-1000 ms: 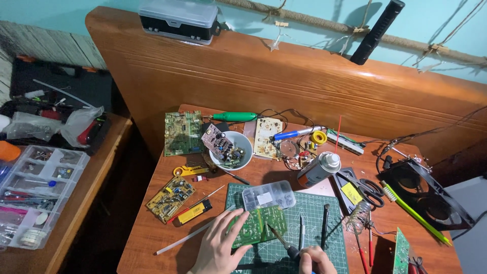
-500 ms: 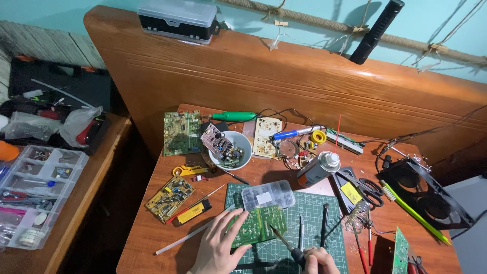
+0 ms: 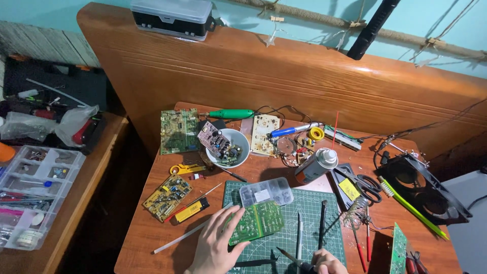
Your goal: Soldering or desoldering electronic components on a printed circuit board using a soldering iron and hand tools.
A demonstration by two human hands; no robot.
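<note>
My left hand (image 3: 215, 243) grips the left edge of a green circuit board (image 3: 257, 221) that rests tilted on the green cutting mat (image 3: 309, 203). At the bottom edge of the view my right hand (image 3: 328, 263) holds a soldering iron (image 3: 291, 258), its thin tip pointing up-left toward the board's lower right corner, a little short of it. A clear plastic parts box (image 3: 266, 191) lies just above the board.
A white bowl (image 3: 231, 147) with a small board, other circuit boards (image 3: 178, 130), a spray can (image 3: 315, 166), scissors (image 3: 366, 185), a black fan (image 3: 423, 189), a coil stand (image 3: 357, 212) and tweezers (image 3: 322, 223) crowd the wooden table. A compartment organiser (image 3: 33, 193) lies left.
The scene is nearly still. The soldering iron tip has shifted slightly lower and away from the board; my left hand keeps its hold.
</note>
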